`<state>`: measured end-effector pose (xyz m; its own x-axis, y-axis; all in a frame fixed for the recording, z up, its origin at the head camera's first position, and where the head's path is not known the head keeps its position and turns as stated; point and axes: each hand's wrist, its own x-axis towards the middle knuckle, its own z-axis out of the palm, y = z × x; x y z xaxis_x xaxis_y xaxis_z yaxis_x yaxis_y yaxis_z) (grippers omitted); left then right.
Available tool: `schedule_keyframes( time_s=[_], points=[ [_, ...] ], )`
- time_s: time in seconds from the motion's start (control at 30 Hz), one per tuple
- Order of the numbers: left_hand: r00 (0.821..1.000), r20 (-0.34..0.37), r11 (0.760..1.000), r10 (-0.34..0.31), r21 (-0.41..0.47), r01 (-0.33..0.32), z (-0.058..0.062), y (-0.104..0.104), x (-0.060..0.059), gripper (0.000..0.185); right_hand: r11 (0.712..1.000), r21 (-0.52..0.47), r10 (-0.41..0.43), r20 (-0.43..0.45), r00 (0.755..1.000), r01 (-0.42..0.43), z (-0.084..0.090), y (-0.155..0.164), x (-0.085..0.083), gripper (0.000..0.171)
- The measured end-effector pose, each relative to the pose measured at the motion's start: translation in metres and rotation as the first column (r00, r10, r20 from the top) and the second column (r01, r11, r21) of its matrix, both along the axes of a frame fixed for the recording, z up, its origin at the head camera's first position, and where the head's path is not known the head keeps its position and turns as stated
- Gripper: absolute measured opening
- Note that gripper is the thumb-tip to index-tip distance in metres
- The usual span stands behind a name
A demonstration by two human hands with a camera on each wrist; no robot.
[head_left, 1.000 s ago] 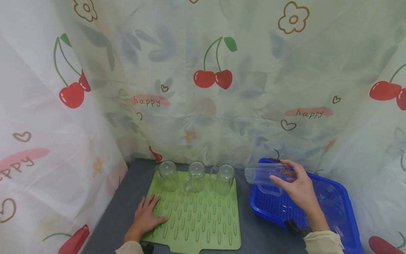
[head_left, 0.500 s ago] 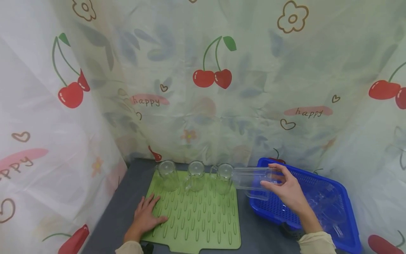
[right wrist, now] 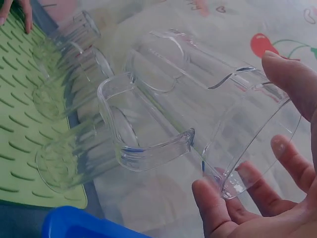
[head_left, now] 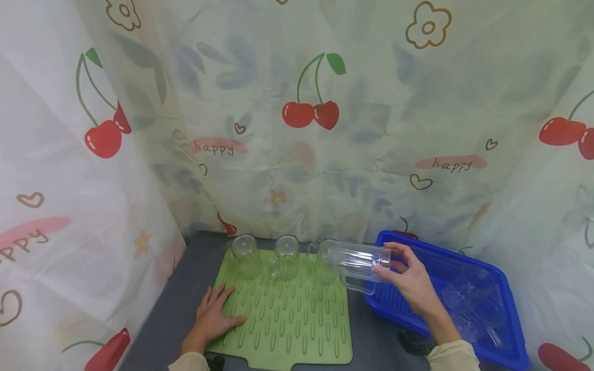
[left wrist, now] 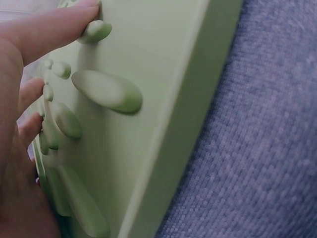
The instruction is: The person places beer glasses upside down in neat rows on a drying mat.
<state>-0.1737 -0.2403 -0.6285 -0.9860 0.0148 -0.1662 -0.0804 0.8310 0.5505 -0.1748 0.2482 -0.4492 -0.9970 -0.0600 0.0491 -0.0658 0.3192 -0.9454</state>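
My right hand point(head_left: 412, 283) holds a clear glass mug point(head_left: 355, 257) by its rim end, thumb on one side and fingers on the other. The mug lies sideways in the air, base to the left; its handle point(right wrist: 153, 156) shows in the right wrist view. In the head view it overlaps the rightmost of three upturned glass mugs point(head_left: 286, 257), which stand in a row along the back of a green ridged drying mat point(head_left: 297, 330). My left hand point(head_left: 213, 317) rests with fingers spread on the mat's left edge.
A blue plastic basket point(head_left: 512, 314) sits right of the mat, with more clear glassware point(head_left: 478, 299) in its right part. Dark grey cloth point(head_left: 162, 314) covers the table. A cherry-printed curtain point(head_left: 297, 170) hangs close behind and at both sides.
My right hand has carried the glass mug left from above the basket to the mat's right edge, with a slight drop. My left hand has stayed put.
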Motion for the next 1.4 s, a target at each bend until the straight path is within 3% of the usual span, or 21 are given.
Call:
schedule_keyframes(
  time_s=[0.23, 0.63, 1.4],
  points=[
    [1.0, 0.019, 1.0, -0.005, 0.011, 0.005, -0.005, 0.001, -0.001, 0.101, 0.994, -0.105, 0.03, 0.034, 0.999, -0.027, -0.003, -0.007, 0.0, 0.066],
    [1.0, 0.013, 1.0, -0.014, 0.022, 0.014, -0.003, 0.002, -0.001, 0.1, 0.987, -0.155, 0.048, 0.084, 0.995, -0.035, -0.006, -0.023, 0.001, 0.065],
    [1.0, 0.011, 1.0, -0.004, 0.023, 0.004, -0.004, -0.002, -0.002, 0.101, 0.933, -0.349, 0.149, 0.139, 0.979, -0.093, -0.023, -0.076, 0.009, 0.062]
  ],
)
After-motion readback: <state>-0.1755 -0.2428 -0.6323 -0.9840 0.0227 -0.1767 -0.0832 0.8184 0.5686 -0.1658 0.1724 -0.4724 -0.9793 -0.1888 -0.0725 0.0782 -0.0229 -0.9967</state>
